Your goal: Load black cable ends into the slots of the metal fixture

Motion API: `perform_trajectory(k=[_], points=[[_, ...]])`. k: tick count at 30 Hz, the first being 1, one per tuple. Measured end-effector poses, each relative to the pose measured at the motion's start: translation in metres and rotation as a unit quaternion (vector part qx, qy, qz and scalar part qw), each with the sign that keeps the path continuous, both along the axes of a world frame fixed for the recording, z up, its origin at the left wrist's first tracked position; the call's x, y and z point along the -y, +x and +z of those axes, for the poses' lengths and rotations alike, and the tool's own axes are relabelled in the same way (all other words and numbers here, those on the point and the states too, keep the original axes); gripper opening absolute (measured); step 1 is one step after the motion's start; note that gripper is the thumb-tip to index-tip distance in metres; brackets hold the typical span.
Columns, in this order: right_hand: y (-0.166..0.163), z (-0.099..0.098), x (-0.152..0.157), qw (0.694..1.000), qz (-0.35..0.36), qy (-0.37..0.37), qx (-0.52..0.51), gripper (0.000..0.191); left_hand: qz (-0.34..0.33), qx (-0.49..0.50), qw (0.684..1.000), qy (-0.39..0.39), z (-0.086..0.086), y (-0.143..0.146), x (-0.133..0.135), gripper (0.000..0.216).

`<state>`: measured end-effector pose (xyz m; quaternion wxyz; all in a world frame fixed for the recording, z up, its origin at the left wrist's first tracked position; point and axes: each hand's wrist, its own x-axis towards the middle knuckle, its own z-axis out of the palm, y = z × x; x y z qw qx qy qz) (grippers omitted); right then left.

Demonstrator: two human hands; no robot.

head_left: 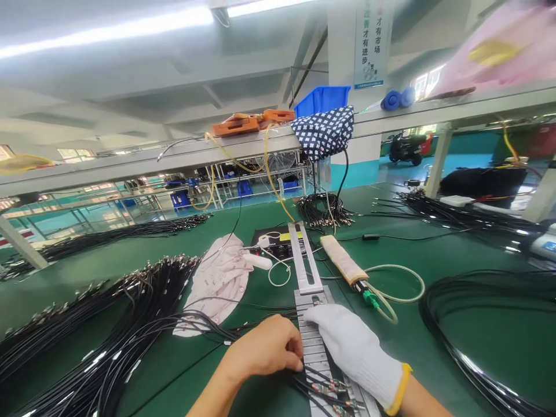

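Black cables lie under both hands' fingers.

Factory assembly bench strewn with cable bundles.

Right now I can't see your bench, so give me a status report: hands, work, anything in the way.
Left hand bare, pinching black wires. Gloved right hand flat on metal fixture. Loose wire bundles close left.
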<state>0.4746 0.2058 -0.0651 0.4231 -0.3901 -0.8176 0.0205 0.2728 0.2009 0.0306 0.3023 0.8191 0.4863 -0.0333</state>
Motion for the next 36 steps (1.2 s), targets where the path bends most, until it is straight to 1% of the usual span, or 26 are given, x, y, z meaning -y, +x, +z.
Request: perform_trajectory(k=[2,4,5,6,8,10,12,15,18,22,24,27,29,32,36], points=[[0.001,0.004,0.000,0.994,-0.006,-0.098,-0.038,0.042,-0.003,-0.010,1.000,0.003,-0.004,0.000,-0.003,0.003],[0.005,0.008,0.000,0.975,-0.022,-0.198,-0.094,0.043,0.013,0.026,1.000,-0.001,-0.005,0.001,-0.006,0.003],[0.007,0.010,-0.002,0.962,-0.027,-0.237,-0.130,0.043,0.026,0.057,0.998,0.000,-0.004,0.001,-0.007,0.003],[0.010,0.011,-0.003,0.950,-0.025,-0.263,-0.163,0.045,0.042,0.089,0.995,0.004,-0.002,0.001,-0.009,0.005],[0.016,0.014,-0.008,0.931,-0.014,-0.289,-0.220,0.050,0.072,0.132,0.988,0.015,-0.001,0.000,-0.011,0.011],[0.021,0.017,-0.013,0.917,0.001,-0.302,-0.259,0.057,0.087,0.144,0.985,0.033,-0.002,-0.001,-0.014,0.014],[0.023,0.021,-0.015,0.911,0.001,-0.308,-0.274,0.062,0.090,0.147,0.984,0.052,-0.006,-0.002,-0.017,0.016],[0.022,0.024,-0.014,0.913,-0.003,-0.297,-0.279,0.060,0.090,0.156,0.982,0.062,-0.013,-0.002,-0.020,0.019],[0.020,0.024,-0.011,0.921,-0.008,-0.303,-0.246,0.059,0.095,0.179,0.978,0.045,-0.015,-0.003,-0.023,0.022],[0.019,0.023,-0.010,0.931,-0.056,-0.321,-0.165,0.066,0.095,0.218,0.971,0.019,-0.013,-0.005,-0.026,0.024],[0.019,0.023,-0.010,0.930,-0.062,-0.327,-0.153,0.068,0.093,0.234,0.968,0.009,-0.014,-0.006,-0.028,0.026],[0.018,0.023,-0.010,0.927,-0.077,-0.337,-0.150,0.064,0.097,0.246,0.964,-0.001,-0.018,-0.006,-0.031,0.029],[0.019,0.022,-0.010,0.926,-0.087,-0.336,-0.150,0.061,0.106,0.238,0.965,0.010,-0.020,-0.006,-0.031,0.029],[0.021,0.021,-0.010,0.932,-0.097,-0.315,-0.153,0.058,0.128,0.211,0.968,0.044,-0.020,-0.004,-0.031,0.025],[0.023,0.026,-0.010,0.923,-0.142,-0.320,-0.160,0.067,0.141,0.154,0.975,0.074,-0.018,-0.002,-0.029,0.021]])
